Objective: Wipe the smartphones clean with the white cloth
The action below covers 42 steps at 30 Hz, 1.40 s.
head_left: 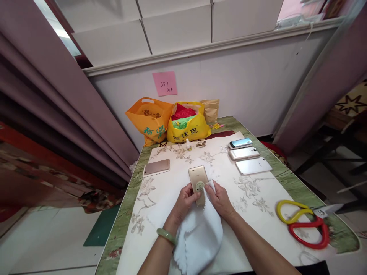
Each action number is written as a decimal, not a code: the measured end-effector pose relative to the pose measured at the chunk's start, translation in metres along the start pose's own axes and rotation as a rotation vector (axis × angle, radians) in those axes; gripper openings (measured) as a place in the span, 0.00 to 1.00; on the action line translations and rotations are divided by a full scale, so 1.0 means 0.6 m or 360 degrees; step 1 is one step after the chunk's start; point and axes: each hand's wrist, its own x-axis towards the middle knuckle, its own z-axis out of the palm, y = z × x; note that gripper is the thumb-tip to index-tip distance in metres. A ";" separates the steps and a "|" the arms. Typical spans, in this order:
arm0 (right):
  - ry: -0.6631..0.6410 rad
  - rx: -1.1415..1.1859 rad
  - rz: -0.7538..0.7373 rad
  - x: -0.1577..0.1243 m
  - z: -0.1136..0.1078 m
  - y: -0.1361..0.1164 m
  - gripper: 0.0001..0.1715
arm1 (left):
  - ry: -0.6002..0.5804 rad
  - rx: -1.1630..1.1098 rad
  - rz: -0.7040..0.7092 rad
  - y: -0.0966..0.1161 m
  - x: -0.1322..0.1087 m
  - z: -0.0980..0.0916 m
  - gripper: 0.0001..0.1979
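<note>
A gold phone (197,174) with a round pale green piece (200,186) on its back is held above the middle of the table. My left hand (184,201), below a green bangle, grips the phone's left edge with the thumb on its back. My right hand (219,199) is closed on a white cloth (200,236) at the phone's right side, pressing the cloth against the round piece. The rest of the cloth hangs down between my forearms.
A phone (156,167) lies at the left, several more (253,165) at the right. Scissors (305,221) lie at the right front. A small bottle (188,144), an orange bag (151,118) and a yellow bag (187,126) stand at the table's (130,206) back.
</note>
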 end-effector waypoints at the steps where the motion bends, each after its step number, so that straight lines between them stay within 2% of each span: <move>1: -0.0007 0.0065 0.0012 0.000 -0.001 -0.001 0.21 | -0.0048 0.0050 -0.0016 0.002 -0.001 -0.002 0.17; 6: 0.0036 0.0511 0.0165 0.003 -0.006 -0.001 0.22 | -0.0285 0.0268 -0.0078 0.009 -0.006 -0.004 0.14; 9: 0.0168 0.0668 0.0271 0.005 -0.004 0.004 0.23 | -0.0282 0.0295 -0.0051 0.012 -0.008 0.003 0.15; 13: 0.0366 0.0856 0.0411 0.008 0.002 0.010 0.24 | 0.0030 0.0193 0.0035 0.013 -0.005 0.013 0.13; 18: 0.0382 0.0919 0.0440 0.010 0.005 0.009 0.25 | 0.0436 -0.0201 -0.0026 0.003 0.007 0.004 0.16; 20: 0.0426 0.0927 0.0450 0.011 0.005 0.012 0.26 | 0.0526 -0.0358 -0.0030 0.000 0.010 -0.001 0.16; 23: 0.0514 0.0895 0.0478 0.014 0.006 0.017 0.27 | 0.0385 -0.0372 -0.0036 -0.002 0.009 -0.002 0.16; 25: 0.0537 0.0865 0.0472 0.015 0.007 0.020 0.29 | 0.0238 -0.0240 -0.0051 -0.002 0.006 0.001 0.18; 27: 0.0524 0.0867 0.0449 0.015 0.007 0.021 0.29 | 0.0167 -0.0108 -0.0055 -0.003 0.004 0.005 0.17; 32: 0.0443 0.0902 0.0431 0.010 0.004 0.016 0.26 | 0.0153 -0.0103 -0.0015 0.001 0.001 0.004 0.13; 36: 0.0440 0.0988 0.0463 0.009 0.003 0.012 0.24 | 0.0149 -0.0261 -0.0089 0.007 -0.001 0.000 0.18; 39: 0.0447 0.1091 0.0482 0.011 0.002 0.008 0.24 | 0.0112 -0.0338 -0.0059 0.006 -0.002 -0.002 0.20; 40: 0.0451 0.1089 0.0476 0.011 0.002 0.006 0.24 | 0.0123 -0.0341 -0.0057 0.004 -0.002 -0.002 0.20; 42: 0.0455 0.1011 0.0443 0.010 0.000 0.004 0.25 | 0.0261 -0.0322 -0.0076 -0.003 0.000 -0.004 0.18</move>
